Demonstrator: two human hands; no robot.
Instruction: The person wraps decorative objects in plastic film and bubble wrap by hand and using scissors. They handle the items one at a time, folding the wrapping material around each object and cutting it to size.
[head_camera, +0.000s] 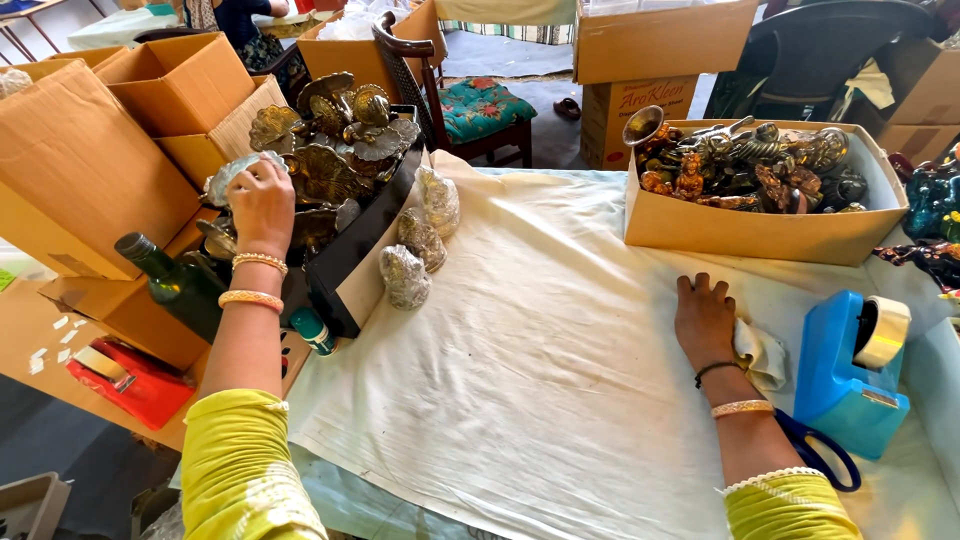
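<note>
In the upper left of the frame our left hand (262, 205) reached into the black tray (360, 262) heaped with brass shell-shaped ornaments (335, 140), its fingers curled down onto a silvery shell piece (228, 178) at the heap's near edge. The grip looked closed on that piece, though the fingertips were hidden behind the knuckles. Our right hand (706, 318) lay in the lower right of the frame, flat and open on the white cloth-covered surface (540, 380), its heel just touching a crumpled cream rag (762, 355).

We judged that we were at the picking-up step: one ornament was being drawn from the tray, and nothing lay yet on the bare middle of the cloth. Three ornaments already wrapped in clear plastic (418, 245) sat beside the tray's right wall. The next move, by our reckoning, called for lifting the shell free without snagging its neighbours, since the pieces overlapped closely, and carrying it right to the open cloth. The blue tape dispenser (850, 375) and blue-handled scissors (822, 452) stood near the right hand.
</note>
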